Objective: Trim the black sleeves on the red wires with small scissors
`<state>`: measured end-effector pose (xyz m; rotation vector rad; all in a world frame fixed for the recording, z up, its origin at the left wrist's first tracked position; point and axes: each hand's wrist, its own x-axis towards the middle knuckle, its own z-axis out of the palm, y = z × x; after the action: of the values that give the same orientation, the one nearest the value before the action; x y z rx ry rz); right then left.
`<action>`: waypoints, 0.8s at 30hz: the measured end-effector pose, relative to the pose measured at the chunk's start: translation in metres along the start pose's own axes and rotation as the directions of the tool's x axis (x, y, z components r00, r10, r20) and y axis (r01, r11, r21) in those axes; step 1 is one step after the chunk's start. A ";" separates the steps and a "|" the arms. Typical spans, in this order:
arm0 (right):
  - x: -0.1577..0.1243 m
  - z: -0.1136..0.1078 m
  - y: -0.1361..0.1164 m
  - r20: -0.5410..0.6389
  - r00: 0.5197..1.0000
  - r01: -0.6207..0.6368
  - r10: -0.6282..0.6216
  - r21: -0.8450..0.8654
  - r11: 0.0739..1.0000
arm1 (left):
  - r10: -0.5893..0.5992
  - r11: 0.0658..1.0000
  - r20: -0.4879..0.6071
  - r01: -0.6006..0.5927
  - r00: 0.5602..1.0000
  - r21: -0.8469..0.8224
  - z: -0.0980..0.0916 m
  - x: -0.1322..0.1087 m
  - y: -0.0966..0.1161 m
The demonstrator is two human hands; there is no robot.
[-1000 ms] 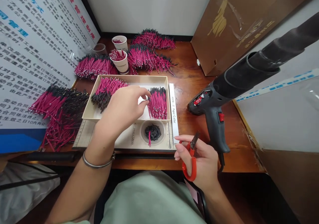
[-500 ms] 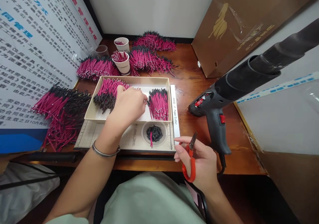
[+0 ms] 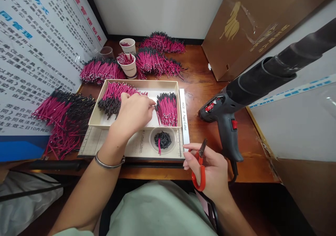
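Note:
My left hand [image 3: 135,111] reaches over a shallow cream box [image 3: 180,106], fingers closed in a pinch beside a bundle of magenta wires with black ends [image 3: 167,110]. Whether a wire is between the fingertips is too small to make out. Another heap of the same wires [image 3: 109,104] lies in the box's left part, partly behind this hand. My right hand [image 3: 211,171] holds small scissors with red handles [image 3: 201,178], blades pointing up, just right of the paper cutter. A clear round cup [image 3: 174,146] with short black tubes [image 3: 163,140] and one magenta wire stands in front of the box.
Beneath the box lies a paper cutter [image 3: 115,143] with a printed grid. A black heat gun [image 3: 228,124] stands at the right. Wire heaps [image 3: 154,62] and paper cups [image 3: 129,69] stand behind the box; more wires [image 3: 65,120] lie at the left. A brown carton [image 3: 236,29] leans at the back right.
My left hand has shifted very slightly within the box, its fingertips still by the right-hand bundle. My right hand and the scissors look practically the same.

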<state>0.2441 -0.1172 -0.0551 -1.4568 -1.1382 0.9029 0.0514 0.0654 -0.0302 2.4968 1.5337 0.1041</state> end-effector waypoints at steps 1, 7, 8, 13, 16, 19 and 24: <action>0.000 0.000 0.000 0.001 1.000 -0.001 0.001 -0.003 1.000 | 0.012 1.000 -0.007 -0.012 1.000 0.000 0.001 0.000 -0.001; -0.002 0.000 0.000 -0.002 1.000 -0.007 0.007 -0.010 1.000 | 0.031 0.999 -0.008 -0.031 0.999 -0.013 0.000 -0.002 -0.001; -0.002 0.001 0.000 -0.002 1.000 -0.005 0.005 -0.009 1.000 | 0.023 1.000 -0.001 -0.023 1.000 -0.015 0.000 -0.002 0.000; -0.002 0.002 0.001 -0.002 1.000 -0.002 0.002 -0.006 1.000 | 0.002 1.000 0.017 -0.002 1.000 -0.021 0.000 -0.003 0.003; -0.002 0.000 0.001 0.000 1.000 -0.002 0.002 -0.013 1.000 | -0.001 1.000 0.002 0.001 1.000 -0.014 0.001 -0.003 0.002; -0.002 -0.001 0.002 0.000 1.000 -0.004 0.004 -0.021 1.000 | 0.009 1.000 -0.015 -0.009 1.000 -0.005 0.003 -0.002 0.000; -0.002 -0.001 0.001 0.002 1.000 -0.007 0.007 -0.019 1.000 | -0.008 1.000 -0.028 0.008 1.000 -0.013 0.004 -0.001 0.000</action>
<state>0.2445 -0.1197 -0.0560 -1.4759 -1.1463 0.9004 0.0512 0.0639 -0.0343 2.4894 1.5486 0.1481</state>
